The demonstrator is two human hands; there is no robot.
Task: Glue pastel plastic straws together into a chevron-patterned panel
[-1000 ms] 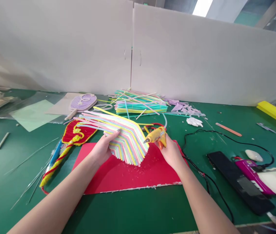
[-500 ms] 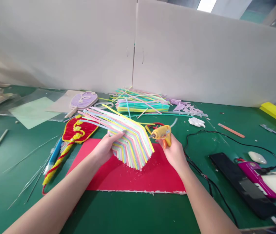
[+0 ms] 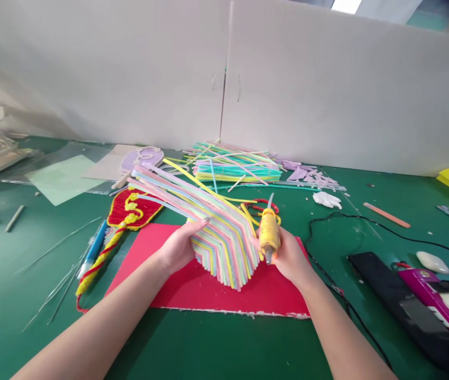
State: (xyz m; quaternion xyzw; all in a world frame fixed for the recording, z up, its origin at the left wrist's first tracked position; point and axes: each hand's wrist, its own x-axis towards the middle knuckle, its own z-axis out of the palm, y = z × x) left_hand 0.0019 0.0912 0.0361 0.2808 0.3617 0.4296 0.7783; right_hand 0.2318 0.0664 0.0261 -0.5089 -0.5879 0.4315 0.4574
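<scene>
My left hand (image 3: 180,245) is closed on the left side of a panel of pastel pipe cleaners (image 3: 224,237), its thumb lying across the top. The pipe cleaners are set side by side and bent at an angle, with long loose ends pointing up and left. In my right hand (image 3: 290,256) is a yellow hot glue gun (image 3: 269,232), its metal nozzle pointing down toward me and a clear glue stick poking out at the back. Fingertips of that hand touch the panel's right edge. Beneath lies a red board (image 3: 224,306).
A red and yellow fan-shaped piece (image 3: 129,211) lies at left, near a lilac fan piece (image 3: 142,158). Behind the board sits a heap of pipe cleaners (image 3: 236,169). Scissors (image 3: 258,208) are partly hidden. At right are a black cord (image 3: 391,221) and a purple device (image 3: 426,295).
The glue gun has turned from pointing left at the panel's edge to nozzle down. My right hand's fingertips have come to the panel's edge, and the panel sits slightly lower and further right.
</scene>
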